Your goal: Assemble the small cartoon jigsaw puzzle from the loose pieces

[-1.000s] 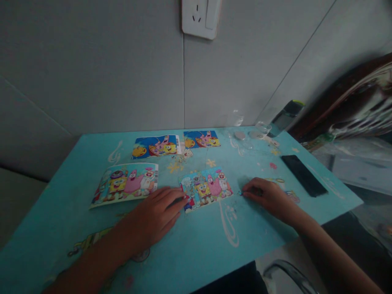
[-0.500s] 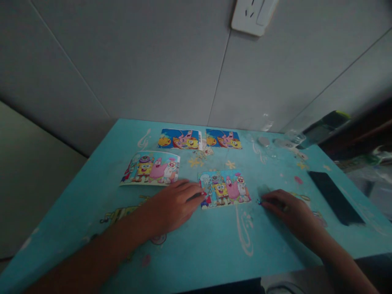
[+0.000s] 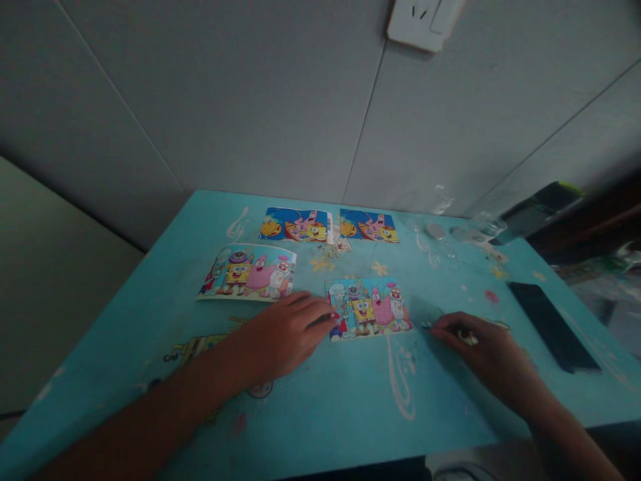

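Observation:
Fingertips of my left hand [image 3: 295, 334] rest against the left edge of a small cartoon jigsaw puzzle [image 3: 371, 310] that lies flat on the table; its fingers are loosely extended. To the right of the puzzle, my right hand [image 3: 473, 341] pinches a tiny bluish puzzle piece [image 3: 427, 325] between thumb and fingertips, just above the tabletop. A pale bit [image 3: 468, 338] shows within the curled fingers of that hand, too small to make out. Behind my left hand, a slightly curled picture sheet [image 3: 248, 272] bears the same cartoon scene as the puzzle.
At the back lie a blue picture card [image 3: 295, 225] and a matching blue picture [image 3: 368, 226], with small loose pieces [image 3: 333, 250] in front. A dark phone [image 3: 553, 327] is at the right. Clear plastic containers [image 3: 483, 228] stand back right, near the wall.
My right hand has turned slightly, and the pale bit inside its fingers shows more. My left hand stays at the puzzle's edge. The view has shifted a little.

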Demonstrator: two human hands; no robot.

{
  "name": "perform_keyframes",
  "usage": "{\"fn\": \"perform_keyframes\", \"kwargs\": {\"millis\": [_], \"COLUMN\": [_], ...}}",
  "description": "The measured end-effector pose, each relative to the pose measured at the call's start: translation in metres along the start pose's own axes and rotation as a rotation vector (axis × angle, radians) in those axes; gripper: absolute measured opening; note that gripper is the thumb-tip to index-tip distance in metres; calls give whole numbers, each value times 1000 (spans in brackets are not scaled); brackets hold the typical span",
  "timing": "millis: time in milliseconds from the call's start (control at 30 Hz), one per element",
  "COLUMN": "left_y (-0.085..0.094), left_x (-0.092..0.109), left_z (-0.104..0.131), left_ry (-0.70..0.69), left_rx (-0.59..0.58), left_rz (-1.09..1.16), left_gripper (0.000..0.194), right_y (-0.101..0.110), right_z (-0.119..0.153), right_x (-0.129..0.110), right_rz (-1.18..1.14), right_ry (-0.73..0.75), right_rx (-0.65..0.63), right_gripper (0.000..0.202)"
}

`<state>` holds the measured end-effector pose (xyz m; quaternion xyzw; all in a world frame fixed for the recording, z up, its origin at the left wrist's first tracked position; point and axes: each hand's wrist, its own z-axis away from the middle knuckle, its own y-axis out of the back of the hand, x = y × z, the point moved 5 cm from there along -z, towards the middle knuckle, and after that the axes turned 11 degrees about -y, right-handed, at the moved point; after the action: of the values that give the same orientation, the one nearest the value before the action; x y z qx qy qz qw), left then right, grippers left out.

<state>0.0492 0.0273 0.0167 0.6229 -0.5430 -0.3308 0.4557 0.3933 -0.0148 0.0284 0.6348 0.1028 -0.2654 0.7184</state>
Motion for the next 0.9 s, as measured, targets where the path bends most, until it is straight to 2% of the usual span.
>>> {"fn": "perform_keyframes", "kwargs": {"millis": [133, 267, 367, 533, 633, 733, 900], "left_y": [0, -1, -2, 1, 2, 1, 0], "left_x": [1, 0, 0, 2, 2, 3, 1], "left_z": [0, 0, 0, -2, -4, -4, -4], "left_ry": [-6, -3, 3, 3, 23, 25, 46], "left_rx": [16, 7, 1, -8, -31, -47, -64], "left_rz": [-8, -5, -15, -38, -37, -24, -20], "left_gripper": [29, 30, 30, 28, 28, 28, 29], "right_y": [-8, -41, -66, -80, -78, -71, -72], "right_z": [-1, -13, -25, -33, -32, -33, -31], "right_x": [-55, -115, -140, -140, -132, -126, -130], "right_rz": [-141, -251, -218, -127, -121, -142, -144], "right_ry": [94, 214, 240, 237, 237, 252, 448], "right_rx": [-53, -226, -275, -220, -225, -177, -184], "right_gripper": [25, 17, 15, 14, 20, 20, 19]}}
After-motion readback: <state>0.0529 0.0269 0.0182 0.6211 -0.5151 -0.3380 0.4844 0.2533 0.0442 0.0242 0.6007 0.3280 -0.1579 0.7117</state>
